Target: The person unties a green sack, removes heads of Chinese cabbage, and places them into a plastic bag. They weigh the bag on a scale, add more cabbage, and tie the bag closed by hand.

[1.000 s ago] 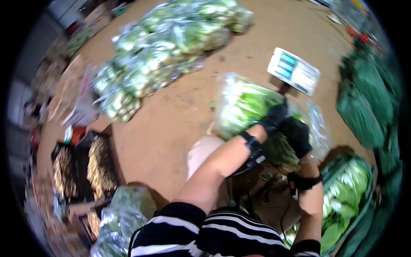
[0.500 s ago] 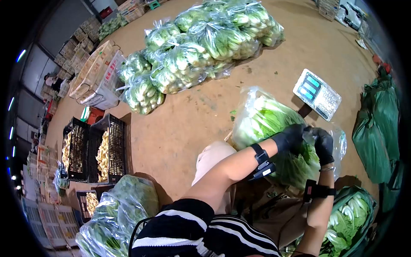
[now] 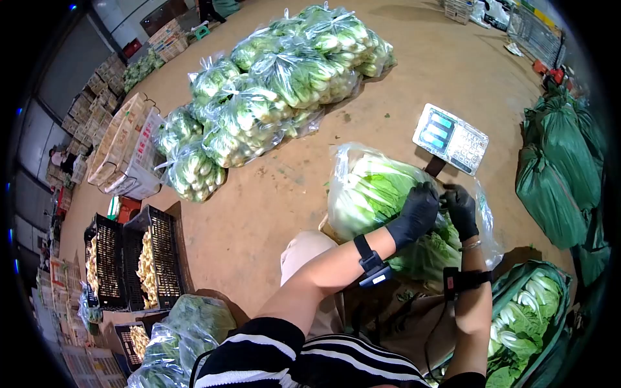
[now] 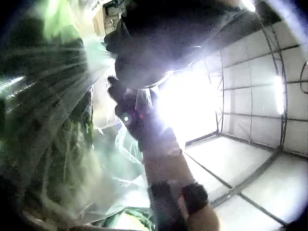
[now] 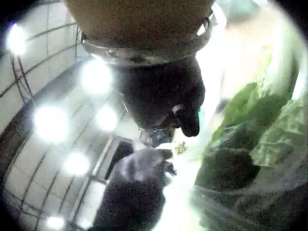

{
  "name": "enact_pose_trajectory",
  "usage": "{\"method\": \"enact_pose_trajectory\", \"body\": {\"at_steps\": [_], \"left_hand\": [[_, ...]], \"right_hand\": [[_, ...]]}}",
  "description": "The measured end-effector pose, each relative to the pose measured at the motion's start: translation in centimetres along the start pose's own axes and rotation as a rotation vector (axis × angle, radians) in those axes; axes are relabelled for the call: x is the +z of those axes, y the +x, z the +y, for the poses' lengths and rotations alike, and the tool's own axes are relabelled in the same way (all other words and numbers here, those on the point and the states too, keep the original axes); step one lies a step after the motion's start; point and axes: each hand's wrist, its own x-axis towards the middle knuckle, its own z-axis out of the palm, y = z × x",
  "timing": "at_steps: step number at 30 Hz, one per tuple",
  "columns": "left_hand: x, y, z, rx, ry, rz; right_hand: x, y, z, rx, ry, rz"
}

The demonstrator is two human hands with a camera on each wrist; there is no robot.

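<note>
A clear plastic bag of leafy green cabbage (image 3: 381,194) lies in front of the person, beside a scale display (image 3: 451,139). Both hands wear black gloves and meet at the bag's gathered mouth. The left hand (image 3: 418,215) pinches the bunched plastic with curled fingers; in the left wrist view, folds of the bag (image 4: 53,101) run towards this hand (image 4: 163,43). Close by on the right, the right hand (image 3: 460,211) grips the gathered end too. In the right wrist view, the right hand (image 5: 161,94) faces the left (image 5: 134,187), fingertips partly hidden by glare.
Filled vegetable bags (image 3: 278,97) are piled at the back. Black crates (image 3: 158,258) and a white bin (image 3: 139,161) stand left, with another bag (image 3: 187,336) at lower left. Green sacks (image 3: 556,174) and an opened sack of greens (image 3: 527,323) lie right.
The head view has shifted and sharpened since the earliest frame. Both hands stay at the bag's mouth; their fingers have changed position, with a small gap now visible between the hands.
</note>
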Motion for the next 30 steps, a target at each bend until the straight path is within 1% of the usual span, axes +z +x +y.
{"method": "enact_pose_trajectory", "body": {"at_steps": [1, 2, 3, 4, 5, 6, 7, 8, 9, 10, 11, 12, 13, 14, 15, 16, 17, 18, 19, 20, 21, 23, 24, 25, 27, 28, 29, 30], "left_hand": [[0.3, -0.2, 0.3, -0.001, -0.004, 0.0], [1.0, -0.4, 0.7, 0.061, 0.105, 0.049], [1.8, -0.6, 1.0, 0.124, 0.216, 0.097], [2.7, -1.0, 1.4, 0.137, 0.117, 0.269], [3.4, -1.2, 1.1, 0.138, 0.119, 0.269], [2.9, -1.3, 1.2, 0.063, -0.158, 0.101], [2.6, -1.4, 1.2, -0.016, -0.435, -0.069], [2.7, -1.3, 1.3, 0.103, -0.388, 0.118], [3.0, -1.4, 1.1, 0.1, -0.387, 0.118], [3.3, -1.5, 0.8, 0.159, -0.31, 0.089], [3.5, -1.6, 0.6, 0.219, -0.233, 0.059], [3.3, -1.3, 0.5, 0.216, -0.233, 0.058], [2.6, -0.8, 0.3, 0.266, -0.249, 0.075], [2.0, -0.5, 0.2, 0.317, -0.265, 0.093], [1.3, -0.3, 0.4, 0.321, -0.262, 0.094], [0.4, -0.2, 0.5, 0.277, -0.34, 0.16], [-0.3, -0.1, 0.4, 0.231, -0.415, 0.227], [-0.5, 0.0, -0.1, 0.23, -0.41, 0.229], [-0.5, 0.0, -0.8, 0.068, -0.203, 0.148], [-0.4, 0.1, -1.4, -0.094, 0.003, 0.068], [-0.5, -0.1, -1.9, -0.096, 0.005, 0.076], [-0.3, -0.5, -2.4, -0.002, 0.048, -0.133], [-0.1, -0.4, -1.9, -0.034, 0.05, -0.126], [-0.1, -0.3, -1.9, -0.043, 0.059, -0.12], [-0.5, -0.5, -2.4, -0.004, 0.097, -0.299], [-0.6, -1.2, -2.5, -0.038, 0.042, -0.48], [1.0, -2.7, -2.6, -0.039, 0.212, -0.597], [2.0, -4.2, -2.5, -0.065, 0.188, -0.549]], "right_hand": [[0.0, 0.8, -0.4, 0.035, 0.09, 0.121], [-1.7, 1.8, -4.6, 0.348, 0.678, 0.043], [-1.3, 1.8, -4.2, 0.349, 0.68, 0.044], [-0.6, 1.8, -3.4, 0.258, 0.711, -0.017], [-0.2, 1.8, -2.8, 0.166, 0.74, -0.078], [-2.0, 1.8, -4.8, 0.202, 0.607, -0.344], [-2.3, 1.9, -5.3, 0.2, 0.611, -0.343], [-2.4, 2.1, -5.5, 0.166, 0.649, -0.376], [-2.5, 2.3, -5.8, 0.133, 0.687, -0.411], [-2.7, 2.3, -6.4, 0.131, 0.611, -0.357], [-2.6, 2.4, -5.9, 0.132, 0.612, -0.36], [-2.5, 2.5, -4.8, 0.001, 0.35, -0.26], [-2.3, 2.5, -3.8, -0.127, 0.088, -0.157], [-2.1, 2.4, -3.0, -0.128, 0.088, -0.156], [-2.1, 2.4, -2.9, -0.058, 0.168, -0.121], [-2.2, 2.5, -2.8, 0.009, 0.248, -0.087], [-2.1, 2.6, -3.1, 0.003, 0.249, -0.086], [-2.5, 2.7, -5.1, 0.071, 0.362, -0.015], [-2.6, 2.8, -6.1, 0.141, 0.475, 0.054], [-1.8, 3.0, -5.8, 0.193, 0.542, 0.141], [-0.9, 3.4, -5.3, 0.186, 0.541, 0.139], [0.7, 4.2, -4.2, 0.531, 1.293, 0.114], [0.9, 4.7, -3.8, 0.523, 1.293, 0.105], [1.1, 5.3, -3.2, 0.553, 1.23, 0.101], [2.3, 6.5, -1.8, 0.614, 1.111, 0.075], [3.5, 6.3, -0.1, 0.573, 1.155, 0.143], [3.9, 5.9, 2.8, 0.529, 1.003, 0.054], [5.2, 5.8, 6.3, 0.035, 0.365, 0.218]]}}
